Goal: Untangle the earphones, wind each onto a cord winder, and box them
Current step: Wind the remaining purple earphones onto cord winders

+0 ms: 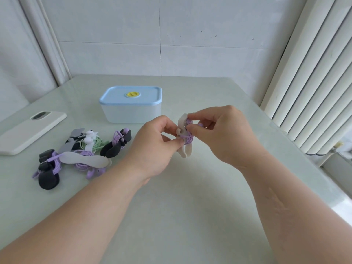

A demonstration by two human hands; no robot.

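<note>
Both hands meet above the middle of a pale green table (190, 197), working on one small bundle. Left hand (152, 147) pinches the lower part of a beige cord winder (182, 122), its thumb and fingertips curled in against it. Right hand (219, 130) comes in from the right with fingers bent, thumb and forefinger pinching the purple earphone cord (187, 139) that is wrapped around the winder's middle. One beige end of the winder sticks up between the hands and another points down towards the table.

Just beyond the hands, towards the far side, sits a rectangular box (131, 111) with pale walls; its light blue lid (131, 96) is on and carries a round yellow knob at its centre.

On the left, near the left forearm, lies a loose cluster of wound earphones (82, 149): purple cords on dark winders, a purple cord on a pale grey winder lying flat, and a green cord with white earbuds. They touch and overlap one another.

Further left, a phone in a white case (28, 132) lies with its camera upward.

White tiled wall stands behind the table, and a white ribbed radiator (314, 82) runs along the right side.
</note>
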